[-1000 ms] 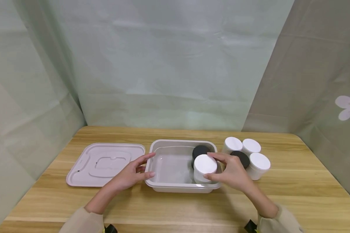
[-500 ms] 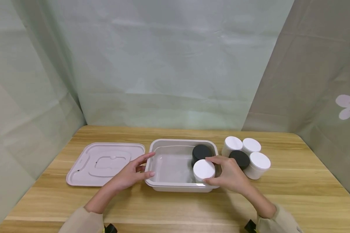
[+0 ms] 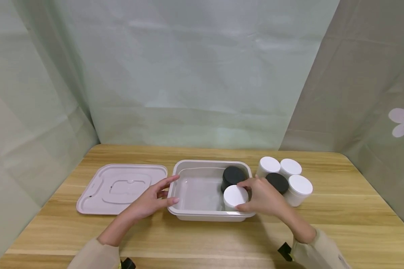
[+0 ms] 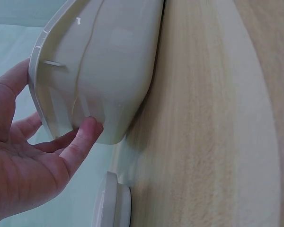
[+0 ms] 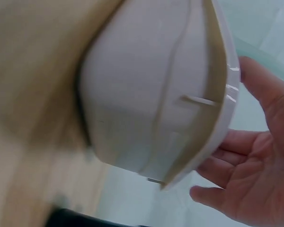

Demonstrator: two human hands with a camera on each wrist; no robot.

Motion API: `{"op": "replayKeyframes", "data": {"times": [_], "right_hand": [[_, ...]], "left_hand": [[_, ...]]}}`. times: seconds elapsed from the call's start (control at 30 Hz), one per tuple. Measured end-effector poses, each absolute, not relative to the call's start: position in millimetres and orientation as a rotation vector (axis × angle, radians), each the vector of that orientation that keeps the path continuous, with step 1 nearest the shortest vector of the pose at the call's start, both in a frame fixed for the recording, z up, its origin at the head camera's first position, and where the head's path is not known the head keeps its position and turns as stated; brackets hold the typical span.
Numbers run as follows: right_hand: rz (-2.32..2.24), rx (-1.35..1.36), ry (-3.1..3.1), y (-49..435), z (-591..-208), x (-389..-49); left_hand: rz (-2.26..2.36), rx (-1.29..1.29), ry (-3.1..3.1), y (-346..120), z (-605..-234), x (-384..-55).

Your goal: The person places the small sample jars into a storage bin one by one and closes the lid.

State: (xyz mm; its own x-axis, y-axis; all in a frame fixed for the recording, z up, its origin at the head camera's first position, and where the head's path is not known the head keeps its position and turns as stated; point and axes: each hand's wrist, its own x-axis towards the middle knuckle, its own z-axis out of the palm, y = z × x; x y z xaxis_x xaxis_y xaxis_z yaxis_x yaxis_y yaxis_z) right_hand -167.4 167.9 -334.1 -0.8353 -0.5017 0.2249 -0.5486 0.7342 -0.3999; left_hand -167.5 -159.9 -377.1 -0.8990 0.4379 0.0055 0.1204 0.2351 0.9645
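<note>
A pale grey plastic tub stands on the table, holding a black-lidded jar and a white jar at its right end. My right hand reaches over the tub's right rim and pinches the white jar by its lid edge, thumb in front and fingers behind. In the right wrist view the tub's wall hides that jar from sight. My left hand holds the tub's left rim; in the left wrist view its little finger lies against the outer wall below the rim.
A flat grey lid lies left of the tub. Right of it stand several jars: a black one, a white jar at the front right and others behind. Cloth curtains rise behind the wooden table.
The white jar has gone down into the tub in front of the black-lidded jar, with my right hand lowering along with it. My left hand has stayed at the rim.
</note>
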Motion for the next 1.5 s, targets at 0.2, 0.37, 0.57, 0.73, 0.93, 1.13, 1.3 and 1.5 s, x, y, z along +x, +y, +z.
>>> {"op": "replayKeyframes", "data": {"times": [0.2, 0.37, 0.57, 0.73, 0.93, 1.13, 1.3, 1.5], "right_hand": [[0.725, 0.866, -2.933, 166, -324, -170], [0.682, 0.874, -2.959, 164, -319, -172], [0.702, 0.887, -2.956, 169, -319, -172], [0.875, 0.836, -2.91, 184, -321, -168], [1.08, 0.747, -2.844, 209, -318, -167], [1.252, 0.613, -2.802, 243, -319, -168], [1.314, 0.5, -2.79, 272, -317, -166], [1.249, 0.334, -2.794, 301, -321, -164]], "left_hand": [[1.711, 0.517, 2.244, -159, -376, -166], [1.721, 0.496, 2.241, -159, -374, -166], [1.718, 0.507, 2.24, -159, -376, -166], [1.722, 0.501, 2.241, -159, -376, -166], [1.727, 0.51, 2.245, -159, -373, -164], [1.72, 0.512, 2.25, -159, -373, -164], [1.717, 0.523, 2.25, -159, -374, -165], [1.714, 0.528, 2.25, -159, -374, -165]]}}
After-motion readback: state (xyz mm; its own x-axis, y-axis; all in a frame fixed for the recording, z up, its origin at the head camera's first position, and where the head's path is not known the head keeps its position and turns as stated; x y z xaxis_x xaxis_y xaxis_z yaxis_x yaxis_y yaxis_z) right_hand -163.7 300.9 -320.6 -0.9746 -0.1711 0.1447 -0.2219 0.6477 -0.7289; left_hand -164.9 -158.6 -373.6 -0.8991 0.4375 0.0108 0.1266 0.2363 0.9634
